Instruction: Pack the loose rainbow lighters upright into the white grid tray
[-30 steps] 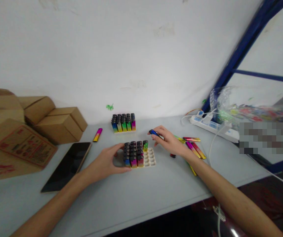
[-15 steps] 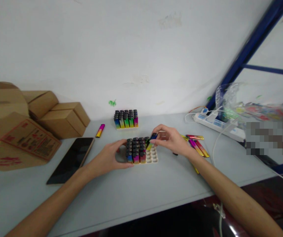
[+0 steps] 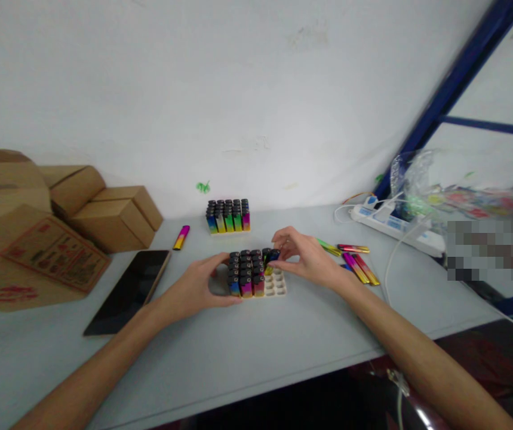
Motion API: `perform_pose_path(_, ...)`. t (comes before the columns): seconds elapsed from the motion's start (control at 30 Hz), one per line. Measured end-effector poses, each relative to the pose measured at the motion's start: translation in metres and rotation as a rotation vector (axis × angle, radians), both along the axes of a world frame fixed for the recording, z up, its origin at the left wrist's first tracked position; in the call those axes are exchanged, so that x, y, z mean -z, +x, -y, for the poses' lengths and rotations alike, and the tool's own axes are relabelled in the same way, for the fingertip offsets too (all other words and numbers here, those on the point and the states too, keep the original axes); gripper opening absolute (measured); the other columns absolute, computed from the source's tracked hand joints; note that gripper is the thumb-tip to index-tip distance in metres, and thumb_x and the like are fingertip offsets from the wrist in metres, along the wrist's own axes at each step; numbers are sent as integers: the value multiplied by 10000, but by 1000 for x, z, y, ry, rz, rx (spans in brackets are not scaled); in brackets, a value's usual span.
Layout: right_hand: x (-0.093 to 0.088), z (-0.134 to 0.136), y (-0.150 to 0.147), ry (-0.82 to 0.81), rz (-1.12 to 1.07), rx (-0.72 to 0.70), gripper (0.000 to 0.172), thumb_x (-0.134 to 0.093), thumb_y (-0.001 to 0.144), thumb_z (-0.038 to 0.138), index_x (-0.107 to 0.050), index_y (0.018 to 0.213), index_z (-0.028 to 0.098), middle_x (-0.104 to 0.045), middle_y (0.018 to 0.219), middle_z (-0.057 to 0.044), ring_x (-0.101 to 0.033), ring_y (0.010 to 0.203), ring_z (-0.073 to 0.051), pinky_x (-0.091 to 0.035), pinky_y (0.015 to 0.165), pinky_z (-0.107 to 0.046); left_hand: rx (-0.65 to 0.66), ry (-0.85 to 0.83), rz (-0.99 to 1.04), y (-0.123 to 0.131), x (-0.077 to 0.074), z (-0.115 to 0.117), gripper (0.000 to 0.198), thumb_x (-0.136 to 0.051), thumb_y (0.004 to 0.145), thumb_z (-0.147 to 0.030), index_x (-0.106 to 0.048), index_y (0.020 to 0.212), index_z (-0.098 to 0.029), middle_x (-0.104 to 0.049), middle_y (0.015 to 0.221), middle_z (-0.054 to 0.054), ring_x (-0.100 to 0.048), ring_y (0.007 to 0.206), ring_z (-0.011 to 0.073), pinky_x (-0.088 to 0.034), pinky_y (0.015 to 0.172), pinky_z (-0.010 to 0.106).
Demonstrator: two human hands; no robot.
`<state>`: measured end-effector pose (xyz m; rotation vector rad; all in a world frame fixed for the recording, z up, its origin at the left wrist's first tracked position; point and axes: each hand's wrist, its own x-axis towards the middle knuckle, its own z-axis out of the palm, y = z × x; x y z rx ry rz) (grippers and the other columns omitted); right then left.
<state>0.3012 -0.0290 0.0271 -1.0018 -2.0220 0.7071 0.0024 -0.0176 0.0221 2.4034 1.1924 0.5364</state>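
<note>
In front of me a pale tray (image 3: 280,290) with rows of small wells holds several upright lighters (image 3: 246,275) with black tops and rainbow-coloured bodies. My left hand (image 3: 200,280) grips the tray's left side, thumb at the near corner and fingers round the far one. Between the thumb and fingers of my right hand (image 3: 303,257) is a lighter (image 3: 273,257), its dark top tilted toward the hand and its lower end at a well. The wells at the tray's near right show bare.
A second full block of lighters (image 3: 228,216) stands by the wall. Loose lighters (image 3: 358,269) lie at right, and a single lighter (image 3: 181,237) at left. Around them are a dark tablet (image 3: 128,292), cardboard boxes (image 3: 113,218) and a power strip (image 3: 399,230) with cables.
My right hand has lowered the lighter into the tray among the wells, and its yellow body shows less. My left hand stays on the tray's side.
</note>
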Motion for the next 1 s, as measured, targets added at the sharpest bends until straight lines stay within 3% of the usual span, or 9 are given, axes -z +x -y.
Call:
perform_pose_path(0.27, 5, -1, -9, 3, 104, 1, 578, -797, 861, 238, -532, 1374, 257, -679, 935, -19, -689, 807, -180, -589, 815, -337, 0, -1, 15, 0, 2, -1, 739, -873, 674, -518, -651, 1300, -193, -777, 1027, 65, -721, 894, 269, -576, 838, 345)
perform_pose_path(0.4, -2, -2, -3, -22, 89, 13, 626, -851, 828, 353, -560, 1372, 247, -684, 957, -25, -672, 737, -165, -578, 733, -317, -14, 6, -1, 0, 2, -1, 741, -875, 669, -538, -657, 1280, -180, -777, 1032, 71, -724, 894, 277, -572, 842, 353)
perform_pose_path(0.53, -19, -6, 23, 85, 143, 84, 264, -714, 950, 458, -680, 1066, 224, -701, 868, -29, -654, 713, -168, -541, 702, -310, 2, 11, -14, -1, 3, -2, 709, -863, 689, -558, -657, 1248, -175, -771, 1020, 70, -723, 867, 270, -564, 816, 342)
perform_pose_path(0.63, -25, -13, 49, 121, 294, 236, 199, -636, 1006, 398, -681, 959, 209, -711, 792, -36, -659, 704, -188, -496, 685, -311, -1, 19, -14, -2, 5, -3, 716, -862, 689, -563, -651, 1254, -177, -771, 1022, 70, -722, 867, 272, -564, 822, 347)
perform_pose_path(0.73, -22, -17, 70, 27, 470, 369, 196, -691, 970, 390, -689, 935, 197, -728, 766, -53, -657, 673, -206, -456, 650, -309, 1, 22, -17, -3, 7, -5, 720, -860, 693, -563, -643, 1265, -182, -771, 1023, 69, -719, 866, 268, -564, 830, 344)
perform_pose_path(0.87, -14, -14, 83, -183, 659, 499, 354, -766, 893, 525, -715, 967, 183, -744, 791, -103, -660, 668, -237, -413, 612, -313, 4, 23, -8, -4, 8, -5, 706, -853, 688, -571, -653, 1250, -194, -775, 1013, 62, -715, 854, 260, -566, 806, 332)
perform_pose_path(1.0, -10, -9, 73, -301, 767, 448, 491, -818, 824, 557, -712, 1113, 174, -753, 874, -116, -693, 761, -259, -423, 629, -301, -23, 13, -12, -1, 4, -3, 707, -859, 663, -550, -663, 1235, -182, -780, 1019, 59, -718, 852, 259, -570, 804, 330)
